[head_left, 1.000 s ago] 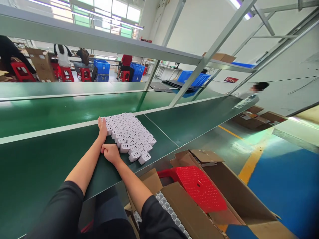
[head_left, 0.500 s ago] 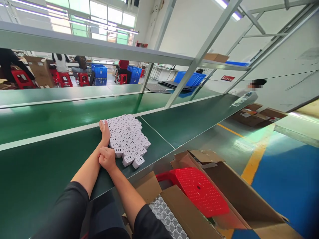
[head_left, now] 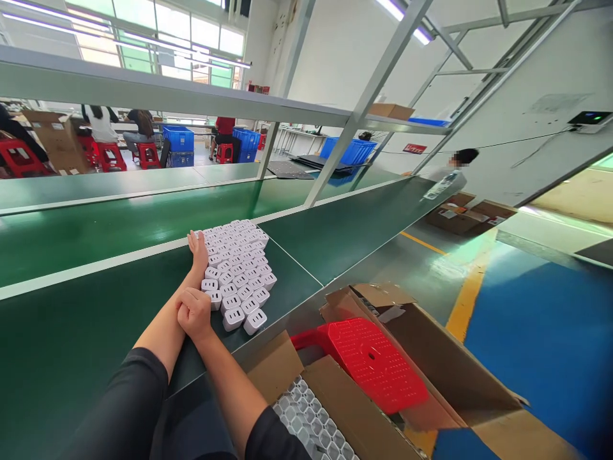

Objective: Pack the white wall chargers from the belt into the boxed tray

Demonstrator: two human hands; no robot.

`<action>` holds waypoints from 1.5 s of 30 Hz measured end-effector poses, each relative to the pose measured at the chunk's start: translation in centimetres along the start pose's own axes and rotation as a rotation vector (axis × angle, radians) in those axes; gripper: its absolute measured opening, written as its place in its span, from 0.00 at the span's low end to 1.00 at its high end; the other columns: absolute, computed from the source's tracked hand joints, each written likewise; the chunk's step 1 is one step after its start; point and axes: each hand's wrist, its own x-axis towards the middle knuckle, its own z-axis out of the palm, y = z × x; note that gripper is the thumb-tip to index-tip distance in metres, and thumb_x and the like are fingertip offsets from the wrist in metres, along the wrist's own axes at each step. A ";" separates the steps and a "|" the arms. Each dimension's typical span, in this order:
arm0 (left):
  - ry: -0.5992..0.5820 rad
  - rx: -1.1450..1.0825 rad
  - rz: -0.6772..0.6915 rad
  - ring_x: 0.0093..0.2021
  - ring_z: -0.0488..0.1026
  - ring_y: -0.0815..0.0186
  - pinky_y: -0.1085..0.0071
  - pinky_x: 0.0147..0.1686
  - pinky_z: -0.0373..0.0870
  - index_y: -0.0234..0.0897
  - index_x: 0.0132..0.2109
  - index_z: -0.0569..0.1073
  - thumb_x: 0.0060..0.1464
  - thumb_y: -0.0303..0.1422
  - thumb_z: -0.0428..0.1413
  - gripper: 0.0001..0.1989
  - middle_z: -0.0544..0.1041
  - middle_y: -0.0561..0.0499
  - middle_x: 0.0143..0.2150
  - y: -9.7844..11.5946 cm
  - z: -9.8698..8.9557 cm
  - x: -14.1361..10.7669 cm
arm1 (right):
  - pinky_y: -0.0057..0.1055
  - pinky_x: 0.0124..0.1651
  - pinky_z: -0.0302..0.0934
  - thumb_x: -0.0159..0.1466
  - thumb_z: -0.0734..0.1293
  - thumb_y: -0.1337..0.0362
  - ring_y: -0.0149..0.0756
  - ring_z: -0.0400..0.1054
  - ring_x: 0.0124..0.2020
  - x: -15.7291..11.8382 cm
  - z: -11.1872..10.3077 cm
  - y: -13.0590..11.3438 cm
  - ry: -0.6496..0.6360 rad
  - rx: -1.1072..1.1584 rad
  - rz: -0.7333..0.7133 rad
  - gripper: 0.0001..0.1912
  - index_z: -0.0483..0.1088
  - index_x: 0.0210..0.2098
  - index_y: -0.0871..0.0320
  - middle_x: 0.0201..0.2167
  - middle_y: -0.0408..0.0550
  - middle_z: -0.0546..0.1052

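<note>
On the dark green worktop stands a tight cluster of white charger plugs (head_left: pixel 239 275), their slotted faces turned up. My left hand (head_left: pixel 198 250) lies flat along the cluster's far left side, fingers stretched and touching the plugs. Nearer to me, my right hand (head_left: pixel 194 312) is curled into a fist, with its inner side hidden and no object showing in it. This fist rests close to my left forearm, beside the nearest plugs at the lower left of the cluster.
Below the worktop's front edge, an open cardboard box (head_left: pixel 342 390) contains rows of white plugs. A red stool (head_left: pixel 378 364) is beside it, next to another open carton (head_left: pixel 445 358). A metal shelf frame (head_left: pixel 345 147) crosses behind. Several people sit farther back; another person is at right.
The view has swung slightly right, so the scene sits farther left. Plugs near my fist have shifted and sit closer together. Both hands keep their poses.
</note>
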 end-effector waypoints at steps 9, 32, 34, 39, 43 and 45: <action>-0.090 0.043 0.022 0.75 0.40 0.60 0.62 0.72 0.39 0.38 0.72 0.46 0.67 0.52 0.35 0.34 0.45 0.46 0.75 -0.4 -5.4 -3.6 | 0.29 0.27 0.56 0.52 0.56 0.76 0.31 0.61 0.22 0.5 -0.9 -0.9 0.004 0.040 -0.145 0.12 0.64 0.22 0.55 0.19 0.42 0.68; -0.108 0.137 -0.053 0.74 0.44 0.55 0.56 0.72 0.42 0.35 0.70 0.51 0.64 0.50 0.41 0.34 0.51 0.40 0.73 1.4 -4.7 -15.6 | 0.48 0.68 0.50 0.70 0.53 0.47 0.44 0.53 0.68 -6.7 -12.3 5.3 0.495 0.056 0.703 0.31 0.56 0.65 0.58 0.67 0.59 0.58; -0.087 0.127 -0.065 0.74 0.43 0.58 0.59 0.72 0.42 0.34 0.70 0.50 0.65 0.49 0.39 0.34 0.50 0.41 0.73 1.6 -3.5 -15.8 | 0.48 0.68 0.51 0.70 0.53 0.46 0.44 0.52 0.68 -6.7 -11.6 5.1 0.478 0.016 0.673 0.31 0.56 0.65 0.58 0.67 0.61 0.58; -0.037 0.109 -0.108 0.75 0.36 0.61 0.61 0.73 0.37 0.35 0.72 0.43 0.65 0.50 0.37 0.36 0.43 0.43 0.75 2.2 -1.7 -15.7 | 0.53 0.68 0.47 0.69 0.51 0.42 0.48 0.49 0.70 -6.1 -11.2 5.8 0.375 -0.064 0.672 0.34 0.60 0.64 0.59 0.68 0.64 0.55; -0.023 0.091 -0.143 0.75 0.29 0.61 0.62 0.73 0.33 0.33 0.72 0.38 0.64 0.52 0.36 0.39 0.37 0.42 0.76 2.4 -0.5 -15.8 | 0.54 0.69 0.45 0.69 0.52 0.41 0.49 0.46 0.71 -5.6 -11.5 6.6 0.317 -0.075 0.708 0.36 0.58 0.66 0.57 0.69 0.63 0.51; -0.030 0.082 -0.154 0.75 0.28 0.61 0.61 0.73 0.33 0.35 0.73 0.37 0.64 0.53 0.35 0.39 0.36 0.44 0.76 2.4 -0.1 -15.9 | 0.54 0.68 0.45 0.68 0.51 0.40 0.49 0.46 0.71 -5.4 -11.6 6.9 0.329 -0.083 0.713 0.36 0.58 0.66 0.56 0.69 0.63 0.51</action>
